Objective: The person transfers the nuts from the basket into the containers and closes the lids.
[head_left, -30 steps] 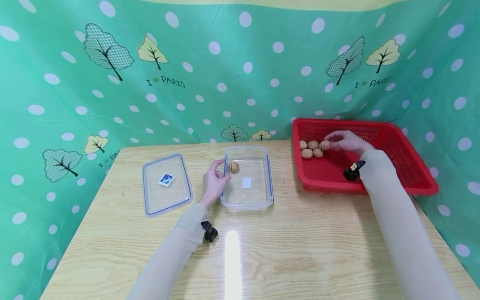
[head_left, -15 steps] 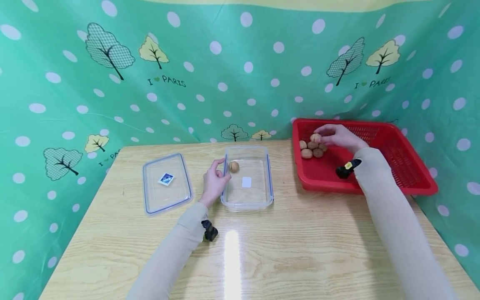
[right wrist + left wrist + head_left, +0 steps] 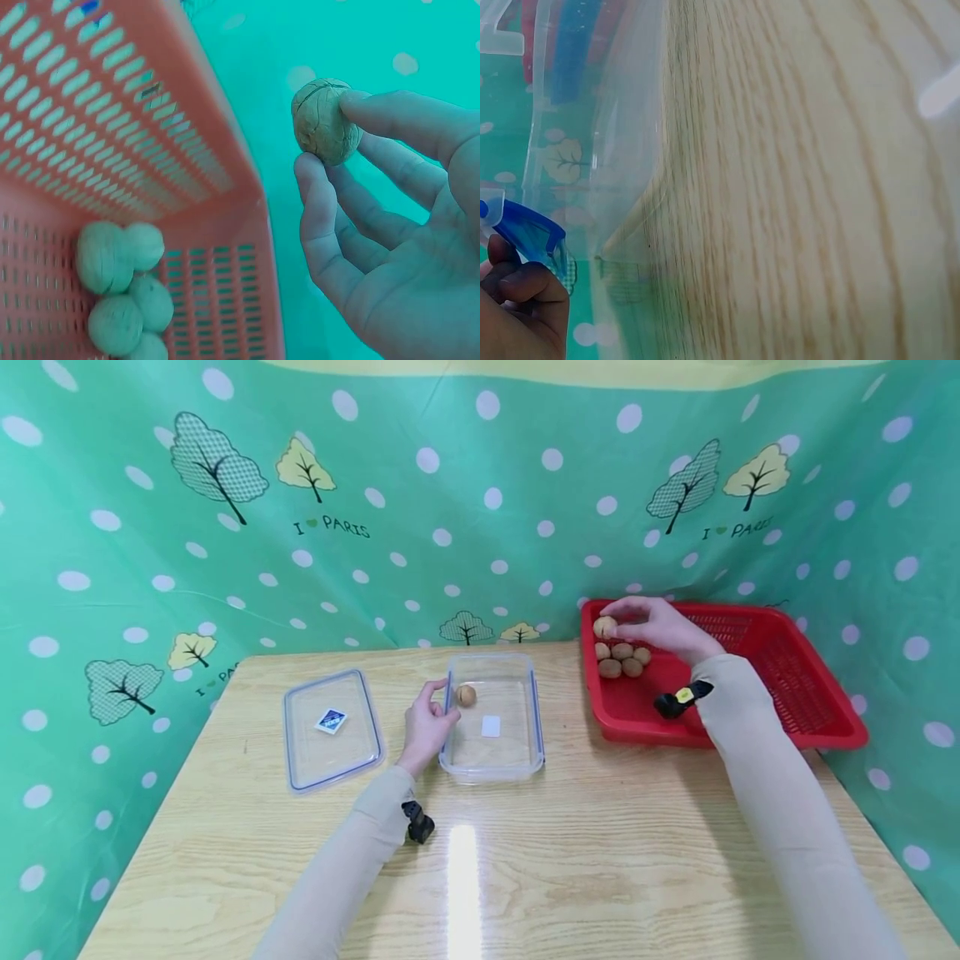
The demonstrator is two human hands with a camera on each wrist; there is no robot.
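A walnut (image 3: 324,124) is pinched between the thumb and fingertips of my right hand (image 3: 662,625), raised over the left part of the red basket (image 3: 652,727). Below it, several walnuts (image 3: 622,652) lie together in the basket's left end. My left hand (image 3: 427,724) grips the left wall of the clear plastic container (image 3: 495,770), thumb on the inner side. In the left wrist view, the curled fingers of that hand (image 3: 526,300) sit by a blue-edged clip flap (image 3: 529,225). One walnut (image 3: 467,696) rests inside the container near its left wall, beside a white square (image 3: 491,727) on the bottom.
A clear lid (image 3: 333,768) with a blue seal and a blue-and-white label (image 3: 331,721) lies left of the container. All stand on a wooden table (image 3: 555,860). A green dotted curtain (image 3: 420,527) hangs behind and at the sides.
My right hand has lifted the walnut from the group and carried it leftward and up, towards the basket's left rim. The left hand and container have stayed in place.
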